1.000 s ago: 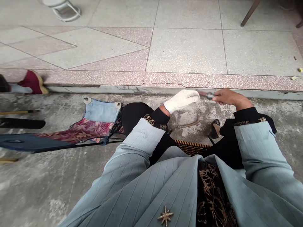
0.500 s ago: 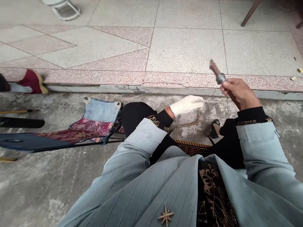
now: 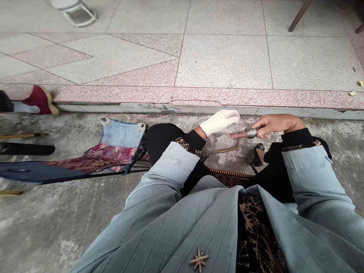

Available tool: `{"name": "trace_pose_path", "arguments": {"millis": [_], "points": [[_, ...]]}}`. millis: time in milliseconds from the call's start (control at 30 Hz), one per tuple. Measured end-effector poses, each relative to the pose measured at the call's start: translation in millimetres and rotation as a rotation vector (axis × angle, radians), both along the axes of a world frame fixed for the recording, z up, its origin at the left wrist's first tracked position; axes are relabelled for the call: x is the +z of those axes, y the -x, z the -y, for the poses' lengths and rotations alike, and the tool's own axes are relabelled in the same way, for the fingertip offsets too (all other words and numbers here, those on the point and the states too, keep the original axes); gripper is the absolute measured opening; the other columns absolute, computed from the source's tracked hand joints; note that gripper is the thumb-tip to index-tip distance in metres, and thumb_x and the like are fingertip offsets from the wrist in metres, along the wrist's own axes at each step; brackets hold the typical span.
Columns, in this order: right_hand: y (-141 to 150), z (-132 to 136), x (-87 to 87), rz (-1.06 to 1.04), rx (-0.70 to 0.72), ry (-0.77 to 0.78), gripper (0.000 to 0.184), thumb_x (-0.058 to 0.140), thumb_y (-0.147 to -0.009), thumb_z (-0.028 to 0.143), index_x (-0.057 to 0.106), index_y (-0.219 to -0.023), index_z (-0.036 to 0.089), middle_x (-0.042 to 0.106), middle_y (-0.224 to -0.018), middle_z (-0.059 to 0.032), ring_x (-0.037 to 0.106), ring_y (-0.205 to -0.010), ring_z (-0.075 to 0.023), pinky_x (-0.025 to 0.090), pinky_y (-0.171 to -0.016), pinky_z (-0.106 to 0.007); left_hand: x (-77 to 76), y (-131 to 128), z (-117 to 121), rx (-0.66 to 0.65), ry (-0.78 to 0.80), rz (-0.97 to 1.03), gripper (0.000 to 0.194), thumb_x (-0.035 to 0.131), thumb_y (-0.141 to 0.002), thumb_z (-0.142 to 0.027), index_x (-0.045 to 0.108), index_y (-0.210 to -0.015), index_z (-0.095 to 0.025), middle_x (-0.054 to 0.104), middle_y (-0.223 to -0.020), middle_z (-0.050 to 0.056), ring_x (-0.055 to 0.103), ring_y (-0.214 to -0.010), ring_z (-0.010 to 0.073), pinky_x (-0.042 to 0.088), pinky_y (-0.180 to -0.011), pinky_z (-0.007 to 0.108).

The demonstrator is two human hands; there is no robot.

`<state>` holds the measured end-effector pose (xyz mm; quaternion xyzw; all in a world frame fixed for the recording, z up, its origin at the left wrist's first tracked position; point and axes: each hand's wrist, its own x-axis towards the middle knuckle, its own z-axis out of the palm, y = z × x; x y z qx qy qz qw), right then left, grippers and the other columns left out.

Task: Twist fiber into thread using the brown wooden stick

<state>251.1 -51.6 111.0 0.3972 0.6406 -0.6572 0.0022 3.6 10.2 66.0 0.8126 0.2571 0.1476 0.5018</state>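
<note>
My left hand [image 3: 222, 121], in a white knitted glove, is held in front of my left knee with its fingers pinched together. A faint thin wire seemed to leave its fingertips a moment ago; now I cannot make it out. My bare right hand [image 3: 275, 124] grips a short brown stick [image 3: 236, 135] with a coil of silver wire [image 3: 251, 132] wound on it. The stick lies nearly level, slightly blurred, its far end pointing at the gloved hand just below the fingers. Under both hands a bent brown stick [image 3: 226, 149] rests on the concrete.
A raised tiled step [image 3: 222, 60] runs across ahead. On the left stand a folding chair [image 3: 93, 155] with patterned fabric and a person's red shoe [image 3: 41, 99]. A woven seat edge [image 3: 231, 177] shows between my legs. Further off are a white stool [image 3: 78, 11] and a brown furniture leg [image 3: 299, 16].
My right hand has dropped and moved left, turning the wire-wound stick from upright to nearly level. The gloved left hand has shifted slightly up and left.
</note>
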Motion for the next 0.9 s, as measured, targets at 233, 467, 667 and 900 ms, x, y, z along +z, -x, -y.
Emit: {"name": "trace_pose_path", "arguments": {"millis": [233,467,667,900], "points": [[-9.9,-1.8,-6.1,-0.215,-1.009,-0.333,0.036,0.073,-0.076,0.052,0.06,-0.082,0.018,0.054,-0.067,-0.0011,0.045,-0.054,-0.0108,0.04,-0.05,-0.025,-1.3,-7.2,13.5,-0.138,0.189,-0.007,0.031,0.047,-0.09,-0.04,0.062,-0.083,-0.014,0.06,-0.075,0.001,0.046,-0.057,0.0083,0.034,-0.055,0.022],[-8.4,-17.7,-31.0,0.213,-0.894,-0.379,0.026,0.068,-0.082,0.039,0.061,-0.074,0.015,0.055,-0.062,-0.0013,0.046,-0.052,-0.0099,0.037,-0.053,-0.026,3.7,-5.5,13.3,-0.208,0.143,-0.035,0.03,0.047,-0.089,-0.037,0.062,-0.078,-0.014,0.055,-0.065,-0.001,0.044,-0.054,0.0087,0.033,-0.055,0.022],[-4.9,-20.5,-36.5,0.675,-0.383,-0.431,0.022,0.061,-0.085,0.036,0.065,-0.077,0.016,0.06,-0.064,-0.0023,0.052,-0.059,-0.0142,0.035,-0.058,-0.028,4.5,-4.1,10.4,-0.192,0.008,-0.071,0.035,0.046,-0.09,-0.042,0.062,-0.077,-0.014,0.058,-0.068,-0.001,0.047,-0.059,0.01,0.034,-0.061,0.023],[0.0,-7.0,-22.7,0.126,0.125,0.025,0.035,0.069,-0.08,0.049,0.068,-0.078,0.014,0.059,-0.063,0.0005,0.049,-0.055,-0.0102,0.039,-0.057,-0.025,4.8,1.2,-1.3,-0.091,-0.004,-0.033,0.028,0.049,-0.089,-0.037,0.063,-0.082,-0.014,0.061,-0.074,0.0,0.048,-0.062,0.0095,0.036,-0.063,0.023]]}}
